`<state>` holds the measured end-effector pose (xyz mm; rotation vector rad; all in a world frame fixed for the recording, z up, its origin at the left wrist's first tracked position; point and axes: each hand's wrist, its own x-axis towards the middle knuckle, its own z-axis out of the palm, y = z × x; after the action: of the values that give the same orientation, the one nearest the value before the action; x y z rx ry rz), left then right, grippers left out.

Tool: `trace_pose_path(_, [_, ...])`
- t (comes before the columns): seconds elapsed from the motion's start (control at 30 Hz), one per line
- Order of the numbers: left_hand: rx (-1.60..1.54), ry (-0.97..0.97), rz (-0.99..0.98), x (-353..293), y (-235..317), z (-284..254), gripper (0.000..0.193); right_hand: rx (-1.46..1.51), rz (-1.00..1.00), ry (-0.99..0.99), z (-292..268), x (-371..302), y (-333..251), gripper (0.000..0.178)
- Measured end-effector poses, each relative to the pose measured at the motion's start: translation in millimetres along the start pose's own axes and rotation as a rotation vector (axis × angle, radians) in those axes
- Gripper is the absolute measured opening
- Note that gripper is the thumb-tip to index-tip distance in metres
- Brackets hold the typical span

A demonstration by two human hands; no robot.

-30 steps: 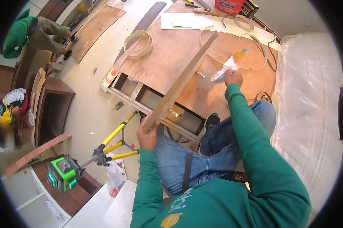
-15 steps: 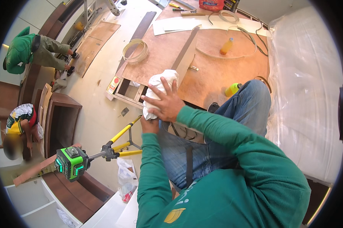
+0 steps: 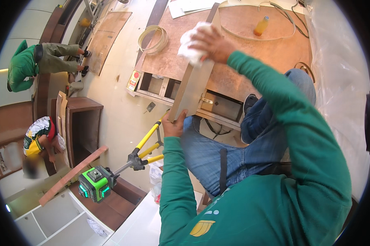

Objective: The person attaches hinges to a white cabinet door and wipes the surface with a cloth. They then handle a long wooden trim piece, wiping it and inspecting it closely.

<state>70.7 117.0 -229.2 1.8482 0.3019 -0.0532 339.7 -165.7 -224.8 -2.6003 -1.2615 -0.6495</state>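
Observation:
A long, narrow grey-brown board (image 3: 189,91) stands on edge, running away from me over the brown wooden worktop (image 3: 250,53). Its near end is gripped by my left hand (image 3: 174,124), thumb on one face. Farther along, my right hand (image 3: 213,44) presses a bunched white cloth (image 3: 189,43) against the board's upper part; the fingers are spread over the cloth and slightly blurred. A metal hinge (image 3: 206,100) shows beside the board's right face. Below the worktop's near edge are open framed compartments (image 3: 222,107).
A green laser level (image 3: 95,183) on a yellow tripod (image 3: 146,141) stands close to my left forearm. On the worktop lie a coiled strip (image 3: 153,40) and an orange-filled bottle (image 3: 261,26). Two people work at the left, near a brown cabinet box (image 3: 84,107). Plastic sheeting (image 3: 336,82) covers the right side.
My right hand has moved the cloth away from me along the board, from its near end to farther up. My left hand, earlier partly hidden, now shows at the near end. The view has shifted.

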Motion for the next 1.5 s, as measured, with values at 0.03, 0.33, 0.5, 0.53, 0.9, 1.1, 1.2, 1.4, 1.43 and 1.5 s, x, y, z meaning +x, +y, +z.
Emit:
trace_pose_path(0.03, [0.027, -0.001, -0.034, 0.1, 3.8, 0.3, 0.025, -0.049, 0.021, -0.015, -0.8, 3.1, 34.0, 0.076])
trace_pose_path(0.33, [0.086, -0.028, 0.034, -10.7, 11.0, 15.5, 0.044, -0.15, 1.098, 0.341, -63.3, 20.1, 161.6, 0.044])
trace_pose_path(0.5, [0.025, -0.04, 0.266, 1.1, 35.9, 34.3, 0.063, 0.28, 1.323, 0.306, -47.6, -5.4, 146.8, 0.082])
trace_pose_path(0.53, [0.029, -0.081, 0.223, 0.9, 33.1, 32.1, 0.062, 0.352, 1.229, 0.295, -32.1, -6.1, 139.2, 0.077])
trace_pose_path(0.9, [0.066, -0.146, 0.165, -3.6, 3.4, 21.5, 0.039, 0.564, 0.836, -0.209, -39.8, 27.5, -92.9, 0.076])
trace_pose_path(1.1, [-0.041, -0.152, 0.245, 4.1, -19.7, 22.6, 0.045, 0.469, 0.64, -0.281, -79.4, -20.6, -237.5, 0.079])
trace_pose_path(1.2, [0.086, -0.133, 0.302, 4.9, -31.7, 26.0, 0.054, 0.504, 0.77, -0.294, -86.4, -5.9, -216.6, 0.079])
trace_pose_path(1.4, [0.035, -0.227, 0.282, -9.0, 5.0, 36.2, 0.069, 0.29, 1.063, -0.122, -49.3, 26.1, -77.1, 0.082])
trace_pose_path(1.43, [0.039, -0.23, 0.311, -8.3, 7.4, 38.1, 0.07, 0.241, 1.072, -0.081, -44.5, 30.3, -45.6, 0.084])
trace_pose_path(1.5, [0.054, -0.214, 0.355, -10.1, 8.4, 39.3, 0.071, 0.309, 1.181, -0.108, -42.2, 51.6, 8.3, 0.087])
